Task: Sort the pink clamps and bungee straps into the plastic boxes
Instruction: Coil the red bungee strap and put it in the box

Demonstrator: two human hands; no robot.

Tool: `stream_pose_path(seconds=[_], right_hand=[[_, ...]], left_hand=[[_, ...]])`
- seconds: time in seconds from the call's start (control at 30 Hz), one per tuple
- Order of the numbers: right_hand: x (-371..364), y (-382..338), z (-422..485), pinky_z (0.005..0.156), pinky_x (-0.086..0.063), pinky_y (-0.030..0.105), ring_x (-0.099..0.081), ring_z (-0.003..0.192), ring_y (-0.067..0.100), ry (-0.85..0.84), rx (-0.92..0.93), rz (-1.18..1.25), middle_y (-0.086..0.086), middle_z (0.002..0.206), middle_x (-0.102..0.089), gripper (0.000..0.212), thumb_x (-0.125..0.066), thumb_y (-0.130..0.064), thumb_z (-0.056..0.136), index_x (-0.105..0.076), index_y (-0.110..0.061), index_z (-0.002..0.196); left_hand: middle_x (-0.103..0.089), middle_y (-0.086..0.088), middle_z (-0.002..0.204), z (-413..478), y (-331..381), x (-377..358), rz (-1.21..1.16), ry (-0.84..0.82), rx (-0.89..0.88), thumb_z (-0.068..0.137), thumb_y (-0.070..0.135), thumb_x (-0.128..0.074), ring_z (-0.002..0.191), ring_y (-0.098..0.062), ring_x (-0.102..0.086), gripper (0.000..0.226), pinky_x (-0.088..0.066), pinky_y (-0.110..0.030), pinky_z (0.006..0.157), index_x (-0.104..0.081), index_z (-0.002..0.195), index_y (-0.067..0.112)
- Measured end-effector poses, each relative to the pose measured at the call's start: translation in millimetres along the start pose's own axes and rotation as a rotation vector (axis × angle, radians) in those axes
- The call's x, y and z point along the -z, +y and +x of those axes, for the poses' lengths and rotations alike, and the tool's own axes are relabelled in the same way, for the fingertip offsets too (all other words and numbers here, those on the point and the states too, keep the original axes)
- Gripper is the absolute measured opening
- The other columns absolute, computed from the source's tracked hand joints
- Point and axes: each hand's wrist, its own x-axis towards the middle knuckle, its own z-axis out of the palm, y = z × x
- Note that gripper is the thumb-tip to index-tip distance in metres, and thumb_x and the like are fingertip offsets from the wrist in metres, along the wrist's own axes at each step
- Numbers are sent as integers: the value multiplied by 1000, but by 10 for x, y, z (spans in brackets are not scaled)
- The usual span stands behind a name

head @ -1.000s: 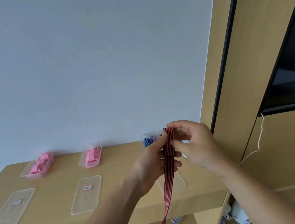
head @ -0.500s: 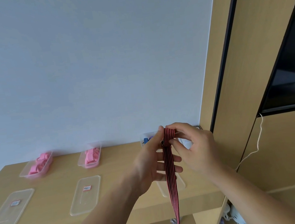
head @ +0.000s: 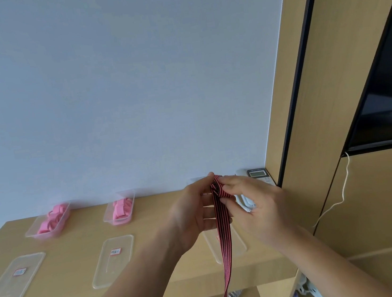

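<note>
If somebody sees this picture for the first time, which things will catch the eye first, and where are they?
First comes the long red-and-black striped bungee strap in the centre: the left hand and the right hand pinch its folded top, and the rest hangs below the edge of the light wooden table. Next come the bright pink clamps, lying in two clear plastic boxes at the back left, along the wall.

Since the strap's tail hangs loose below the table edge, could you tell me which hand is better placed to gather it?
Probably the left hand: its straight fingers lie along the strap, lower down, while the right hand pinches the fold on top.
</note>
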Motion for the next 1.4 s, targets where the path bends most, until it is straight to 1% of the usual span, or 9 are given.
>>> stream_pose_path(seconds=[0.27, 0.5, 0.63, 0.7, 0.77, 0.83, 0.97, 1.2, 1.4], right_hand=[[-63, 71, -72, 96, -54, 36, -67, 115, 20, -84, 63, -1, 5, 113, -73, 20, -82, 8, 73, -77, -3, 89], [3, -24, -38, 97, -52, 28, -66, 113, 11, -106, 25, 29, 1, 106, -75, 15, -78, 3, 78, -77, -6, 90], [40, -100, 126, 85, -53, 20, -67, 99, 1, -49, -328, 98, -14, 104, -72, 30, -77, -9, 81, -72, -17, 110], [64, -76, 211, 89, -53, 22, -63, 108, 1, -196, -596, 194, -14, 113, -68, 45, -77, -14, 84, -63, -23, 127], [100, -22, 294, 91, -55, 30, -60, 115, 5, -369, -697, 282, -11, 116, -68, 44, -73, -11, 87, -63, -23, 129], [136, 2, 358, 89, -57, 33, -63, 113, 10, -440, -691, 345, -7, 112, -71, 35, -70, -4, 87, -69, -21, 117], [168, -13, 391, 89, -56, 33, -66, 108, 8, -372, -645, 335, -8, 106, -72, 31, -72, 0, 81, -70, -20, 104], [167, -26, 373, 72, -52, 20, -69, 86, 7, -256, -578, 333, -8, 95, -74, 36, -73, 8, 78, -68, -17, 103], [186, -79, 354, 77, -53, 18, -70, 89, 10, -195, -499, 299, -10, 95, -73, 37, -71, 10, 80, -68, -19, 103]], left_hand=[[-70, -7, 86, 19, 78, -17, -38, -5, -31, 102, 39, -59, 72, -23, -72, 34, -59, -36, 69, -75, 110, 9], [-70, -12, 91, 49, 36, 26, -4, -17, -106, 106, 24, -55, 77, -25, -72, 31, -60, -35, 69, -71, 116, -1], [-71, -13, 94, 54, -17, 14, 32, -34, -162, 108, 23, -52, 77, -25, -73, 30, -61, -41, 78, -70, 117, 1], [-72, -12, 92, 43, -22, 9, 46, -50, -188, 109, 23, -51, 79, -27, -74, 28, -61, -43, 81, -71, 114, 5], [-74, -11, 96, 26, -14, 6, 82, -56, -208, 109, 23, -51, 84, -27, -75, 27, -60, -40, 80, -72, 116, 8], [-76, -11, 99, 11, -24, 0, 112, -64, -216, 109, 22, -51, 87, -28, -76, 27, -60, -38, 79, -72, 118, 8], [-74, -15, 100, -4, -64, -7, 69, -79, -203, 106, 27, -56, 92, -28, -75, 32, -60, -35, 80, -70, 118, 1], [-77, -16, 113, -33, -91, -27, 136, -76, -121, 94, 56, -62, 93, -31, -77, 53, -62, -37, 82, -74, 120, 11], [-80, -14, 105, -64, -106, -42, 167, -49, -22, 81, 74, -64, 92, -30, -78, 76, -60, -40, 81, -71, 118, 8]])
